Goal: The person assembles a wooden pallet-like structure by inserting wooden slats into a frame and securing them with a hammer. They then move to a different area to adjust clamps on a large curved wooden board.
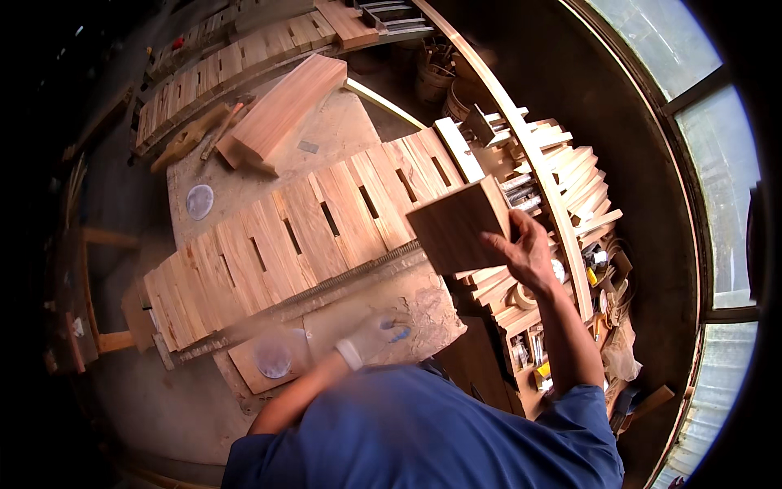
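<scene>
The right hand [528, 251] clamps a wooden block [458, 232], hiding the near corner of the slatted panel [301, 224]; apart, the left hand [376, 338] blurs, its grip impossible to tell.

The wooden block [456, 232] looks smooth and matt, the bare-wood slats [271, 224] grainy, the bench [428, 306] rough and flaking, the shirt [423, 432] matt cloth.

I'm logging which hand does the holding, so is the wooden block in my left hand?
No, your right hand grips the wooden block by its right side, while your blurred left hand is apart from it.
</scene>
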Tool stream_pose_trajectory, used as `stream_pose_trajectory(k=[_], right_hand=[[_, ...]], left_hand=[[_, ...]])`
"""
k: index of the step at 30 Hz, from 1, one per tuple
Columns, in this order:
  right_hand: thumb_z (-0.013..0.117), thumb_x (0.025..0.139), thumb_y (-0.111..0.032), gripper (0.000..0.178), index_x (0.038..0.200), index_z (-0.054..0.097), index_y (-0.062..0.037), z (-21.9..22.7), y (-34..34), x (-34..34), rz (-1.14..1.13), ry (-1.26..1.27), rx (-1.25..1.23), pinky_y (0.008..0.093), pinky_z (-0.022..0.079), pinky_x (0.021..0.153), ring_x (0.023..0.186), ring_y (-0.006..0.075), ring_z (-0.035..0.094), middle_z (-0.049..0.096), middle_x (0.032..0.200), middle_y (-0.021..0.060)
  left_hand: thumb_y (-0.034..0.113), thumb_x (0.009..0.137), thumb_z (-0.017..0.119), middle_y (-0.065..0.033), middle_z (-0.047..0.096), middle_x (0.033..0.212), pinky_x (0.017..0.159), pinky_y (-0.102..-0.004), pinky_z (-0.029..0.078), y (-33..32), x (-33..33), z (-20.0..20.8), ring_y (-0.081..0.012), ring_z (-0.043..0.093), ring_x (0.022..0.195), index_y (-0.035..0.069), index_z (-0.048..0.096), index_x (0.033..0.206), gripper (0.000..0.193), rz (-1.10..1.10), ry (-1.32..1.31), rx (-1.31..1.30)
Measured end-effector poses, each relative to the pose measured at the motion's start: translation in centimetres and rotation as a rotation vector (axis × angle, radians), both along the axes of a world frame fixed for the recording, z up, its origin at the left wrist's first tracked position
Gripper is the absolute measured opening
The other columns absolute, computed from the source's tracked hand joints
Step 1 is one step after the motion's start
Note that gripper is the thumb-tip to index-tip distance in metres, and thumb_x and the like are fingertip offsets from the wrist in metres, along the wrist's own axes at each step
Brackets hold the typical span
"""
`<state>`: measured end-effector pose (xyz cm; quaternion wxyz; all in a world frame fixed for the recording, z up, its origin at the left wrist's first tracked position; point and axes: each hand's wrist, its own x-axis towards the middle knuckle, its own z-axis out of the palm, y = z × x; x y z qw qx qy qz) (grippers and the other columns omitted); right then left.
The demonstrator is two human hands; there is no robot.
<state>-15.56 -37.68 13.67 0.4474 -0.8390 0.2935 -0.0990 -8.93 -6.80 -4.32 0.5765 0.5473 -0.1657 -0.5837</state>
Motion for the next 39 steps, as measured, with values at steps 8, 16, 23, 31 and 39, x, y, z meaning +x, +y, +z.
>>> stream_pose_trajectory(k=[8,16,23,31,39], right_hand=[[0.075,0.078,-0.039,0.043,0.094,0.06,-0.0014,1.2,-15.6,11.8,-0.232,0.111,-0.676,0.048,0.051,0.082,0.091,0.0391,0.067,0.068,0.089,0.0223],[0.076,0.08,-0.041,0.046,0.098,0.062,-0.0015,-4.9,-19.0,19.0,-0.195,0.351,-0.647,0.0471,0.051,0.088,0.102,0.0392,0.066,0.069,0.103,0.0224],[0.075,0.082,-0.05,0.054,0.089,0.062,0.0022,-6.1,-18.7,19.6,-0.09,0.356,-0.567,0.0468,0.051,0.083,0.098,0.0408,0.065,0.068,0.097,0.0259],[0.067,0.093,-0.042,0.041,0.08,0.062,-0.0032,-4.6,-10.9,12.3,-0.423,-0.299,-0.617,0.0444,0.048,0.07,0.077,0.031,0.064,0.064,0.079,0.0171],[0.066,0.091,-0.048,0.046,0.074,0.069,-0.0052,-13.7,13.8,-4.4,0.275,0.37,-0.234,0.0489,0.053,0.065,0.069,0.0416,0.067,0.064,0.066,0.0226]], left_hand=[[0.01,0.095,0.067,-0.0056,0.068,0.114,0.085,-0.0226,0.051,3.5,0.8,-0.5,-0.0089,0.061,0.097,-0.006,0.061,0.125,0.035,-0.025,-0.1,0.225],[0.015,0.094,0.068,-0.0059,0.068,0.111,0.079,-0.0223,0.05,7.3,-0.5,-2.9,-0.0079,0.059,0.091,-0.005,0.062,0.124,0.036,0.15,-0.057,0.346],[0.014,0.094,0.069,-0.0058,0.068,0.107,0.079,-0.0214,0.05,7.3,-0.6,-6.0,-0.0085,0.06,0.091,-0.005,0.063,0.122,0.035,0.088,-0.165,0.319],[0.014,0.092,0.07,-0.01,0.07,0.114,0.088,-0.0247,0.051,6.7,-0.2,-4.8,-0.0129,0.063,0.101,-0.006,0.062,0.122,0.037,0.119,-0.284,0.294],[0.015,0.093,0.069,-0.0133,0.069,0.115,0.089,-0.0276,0.052,8.5,-2.5,-3.3,-0.0155,0.064,0.103,-0.007,0.062,0.125,0.039,0.1,-0.222,0.296]])
